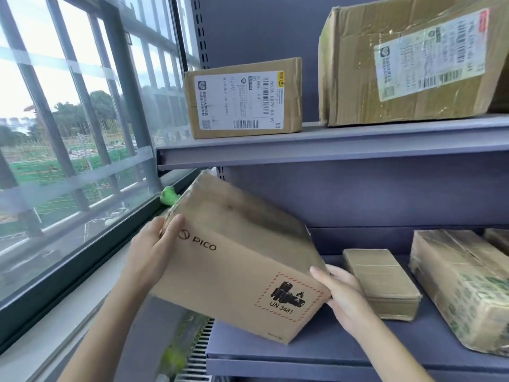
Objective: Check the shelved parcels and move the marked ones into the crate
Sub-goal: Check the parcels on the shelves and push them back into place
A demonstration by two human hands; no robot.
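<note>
A brown PICO carton point(237, 260) with a red-framed battery mark reading UN 3481 is tilted at the left end of the lower shelf point(330, 351), partly off its edge. My left hand point(154, 252) grips its upper left corner, thumb on the front face. My right hand point(341, 293) holds its right end, fingers wrapped behind and thumb at the edge. On the lower shelf lie a small flat brown parcel point(382, 282) and a taped parcel with green print point(462, 288). No crate is in view.
The upper shelf point(303, 150) carries a small labelled box point(245, 97) and a large taped box point(413, 62) with a shipping label. A barred window point(68, 133) runs along the left with a dark sill. Something green point(169, 195) sits behind the carton.
</note>
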